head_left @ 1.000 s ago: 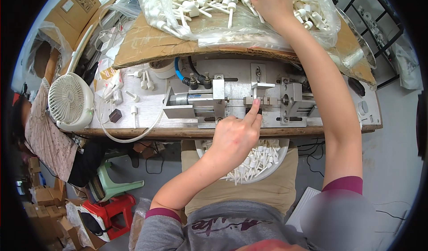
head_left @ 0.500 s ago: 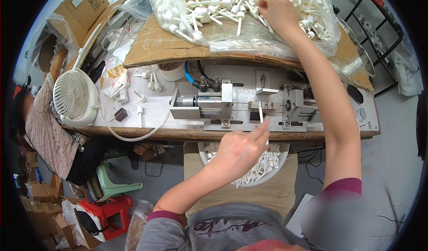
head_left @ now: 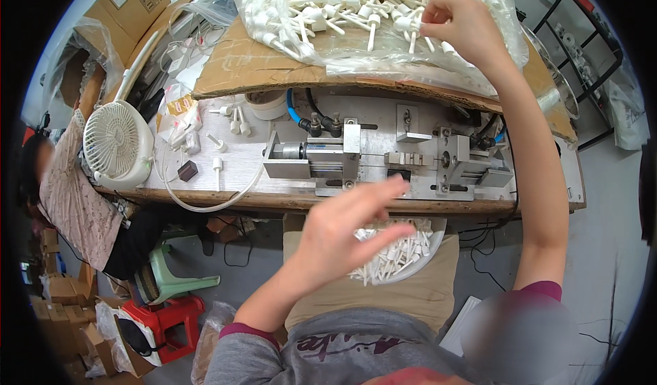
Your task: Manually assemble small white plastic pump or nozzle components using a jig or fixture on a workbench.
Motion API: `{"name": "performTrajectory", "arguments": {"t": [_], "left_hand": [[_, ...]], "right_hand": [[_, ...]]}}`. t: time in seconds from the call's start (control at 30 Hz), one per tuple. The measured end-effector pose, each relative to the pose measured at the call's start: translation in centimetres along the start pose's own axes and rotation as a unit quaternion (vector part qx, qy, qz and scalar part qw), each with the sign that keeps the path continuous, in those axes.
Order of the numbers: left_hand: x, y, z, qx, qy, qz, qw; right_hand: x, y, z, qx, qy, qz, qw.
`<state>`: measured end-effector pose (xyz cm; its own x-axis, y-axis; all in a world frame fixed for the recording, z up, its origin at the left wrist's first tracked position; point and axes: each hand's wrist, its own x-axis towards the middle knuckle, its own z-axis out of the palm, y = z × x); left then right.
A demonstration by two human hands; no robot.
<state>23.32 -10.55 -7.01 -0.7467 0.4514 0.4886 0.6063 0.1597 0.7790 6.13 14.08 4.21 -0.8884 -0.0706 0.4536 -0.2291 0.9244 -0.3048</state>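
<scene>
My left hand [head_left: 335,231] hovers over the bowl in my lap, just in front of the bench edge. Its fingers are stretched out and the thumb stands apart; nothing shows in it. White stemmed plastic pieces [head_left: 393,258] fill the bowl [head_left: 434,248], partly hidden by that hand. My right hand [head_left: 465,29] reaches to the heap of white plastic pieces [head_left: 342,5] in a clear bag, thumb and forefinger pinched at a white capped stem [head_left: 413,41]. Between us sits a metal clamping machine [head_left: 350,154], its small slotted block [head_left: 408,159] holding no visible white piece.
The bag rests on a cardboard sheet [head_left: 274,75] overhanging the machine. On the left of the bench are a white fan [head_left: 118,142], a few loose white pieces [head_left: 217,169], a dark block [head_left: 187,171] and a clear hose [head_left: 226,207]. A person in a patterned garment [head_left: 79,186] is at far left.
The white stem at the slotted block has gone from there. My left hand has drawn back and left, its fingers spreading. My right hand has shifted right and slightly nearer along the heap.
</scene>
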Motion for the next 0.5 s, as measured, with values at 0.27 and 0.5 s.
{"name": "performTrajectory", "arguments": {"t": [0.27, 0.5], "left_hand": [[4.7, 0.3, -0.4, 0.0, 0.172, 0.035, 0.984], [3.6, 1.3, 1.0, 0.056, 0.048, -0.02, 0.997]], "right_hand": [[-5.8, 1.2, -2.1, 0.311, -0.079, 0.04, 0.946], [-18.2, -5.1, -0.7, 0.436, -0.081, -0.021, 0.896]]}}
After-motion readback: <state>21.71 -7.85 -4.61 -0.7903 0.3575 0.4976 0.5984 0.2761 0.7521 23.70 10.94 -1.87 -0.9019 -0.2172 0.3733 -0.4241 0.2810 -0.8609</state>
